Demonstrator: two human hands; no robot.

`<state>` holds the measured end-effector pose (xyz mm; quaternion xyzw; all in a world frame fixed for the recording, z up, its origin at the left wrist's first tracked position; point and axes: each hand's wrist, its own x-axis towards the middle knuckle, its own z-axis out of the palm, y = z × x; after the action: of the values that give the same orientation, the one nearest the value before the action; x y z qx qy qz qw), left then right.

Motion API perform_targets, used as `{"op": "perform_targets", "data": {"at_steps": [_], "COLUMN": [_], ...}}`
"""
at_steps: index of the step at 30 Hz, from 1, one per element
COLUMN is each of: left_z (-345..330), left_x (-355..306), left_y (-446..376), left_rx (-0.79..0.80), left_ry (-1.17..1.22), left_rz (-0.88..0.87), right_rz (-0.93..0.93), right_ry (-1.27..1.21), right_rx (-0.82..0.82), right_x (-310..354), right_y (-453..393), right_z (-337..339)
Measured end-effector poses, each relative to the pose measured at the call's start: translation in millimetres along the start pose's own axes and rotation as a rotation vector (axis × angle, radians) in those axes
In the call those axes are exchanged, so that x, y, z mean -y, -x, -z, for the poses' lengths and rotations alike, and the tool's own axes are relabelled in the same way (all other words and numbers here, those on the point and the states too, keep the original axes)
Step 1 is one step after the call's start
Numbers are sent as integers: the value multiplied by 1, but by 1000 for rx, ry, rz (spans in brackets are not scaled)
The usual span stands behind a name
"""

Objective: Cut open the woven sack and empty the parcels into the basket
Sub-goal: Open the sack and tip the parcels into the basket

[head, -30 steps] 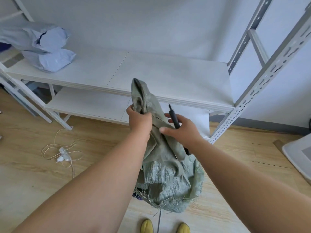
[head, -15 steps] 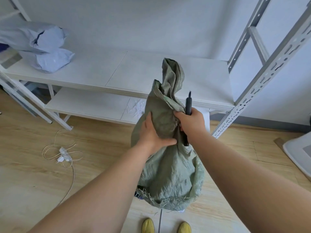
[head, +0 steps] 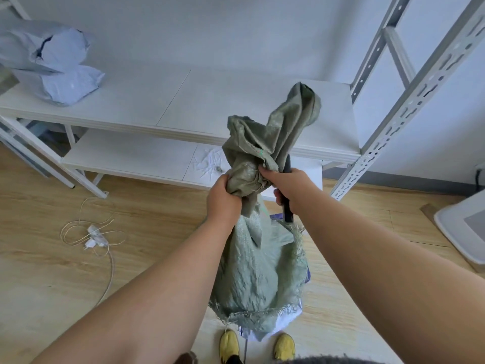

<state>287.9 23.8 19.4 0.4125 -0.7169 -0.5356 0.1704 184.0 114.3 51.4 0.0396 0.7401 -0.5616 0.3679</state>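
Observation:
A grey-green woven sack (head: pixel 258 269) hangs upside down in front of me, its frayed cut mouth pointing at the floor. My left hand (head: pixel 223 199) grips the bunched upper part of the sack. My right hand (head: pixel 287 186) grips the same bunch from the right and also holds a black knife (head: pixel 287 208), its handle pointing down. The closed end of the sack flops above both hands. A white parcel (head: pixel 278 325) shows at the sack's mouth, just above my yellow shoes. A purple rim (head: pixel 308 274) peeks out behind the sack; whether it is the basket I cannot tell.
A white metal shelf (head: pixel 183 109) stands behind the sack, with two pale blue parcels (head: pixel 57 67) on its left end. A white cable with a plug (head: pixel 94 236) lies on the wooden floor to the left. A white base (head: pixel 462 227) sits at the right edge.
Both hands have lifted and shifted the sack rightwards, regripping it higher up. The sack's mouth now hangs more open and a white parcel shows beneath it.

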Motion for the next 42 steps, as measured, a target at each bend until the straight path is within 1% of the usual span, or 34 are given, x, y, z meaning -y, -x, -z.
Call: {"op": "perform_targets", "data": {"at_steps": [3,5,10,13,15,17,20,23,24,27,28,31,32,34,37,40,42], "left_z": [-5,-9,-8,-9,-11,-12,-10,-1,1,5,6,7,7,7,2,1,-2], "left_x": [-15,-23,-28,-28,-26,-19,-9,-10,-15,-31,-34,-30,-27,-31,-36,-45,-54], "left_y": [3,7,7,8,8,4,3,-2,-2,-7,-9,-10,-10,-8,-4,0,1], "left_rx": [47,89,206,294,268,186,68,92,79,-104,-108,31,13,-53,24,-23,45], "left_ry": [95,110,-2,13,24,-14,-209,-172,-163,-96,-90,-235,-247,-202,-281,-189,-208], "left_rz": [-46,-82,-151,-165,-203,-268,-272,-179,-155,-194,-217,-256,-264,-271,-287,-311,-333], "right_rz": [-186,-204,-199,-193,-176,-150,-107,-56,-53,-80,-95,-173,-186,-177,-178,-116,-69], "right_ry": [-128,-232,-377,-421,-454,-493,-578,-601,-606,-698,-725,-788,-818,-859,-876,-906,-933], "right_rx": [130,154,23,-33,-26,12,94,140,137,134,135,61,62,92,107,198,216], "right_x": [0,-2,-7,-4,3,14,34,48,50,49,47,36,33,29,31,40,47], "right_y": [1,-1,-11,-19,-21,-20,-7,5,7,5,3,-7,-8,-10,-10,-6,-2], "right_z": [-2,-3,2,5,6,8,10,10,10,16,18,25,27,28,30,32,34]}}
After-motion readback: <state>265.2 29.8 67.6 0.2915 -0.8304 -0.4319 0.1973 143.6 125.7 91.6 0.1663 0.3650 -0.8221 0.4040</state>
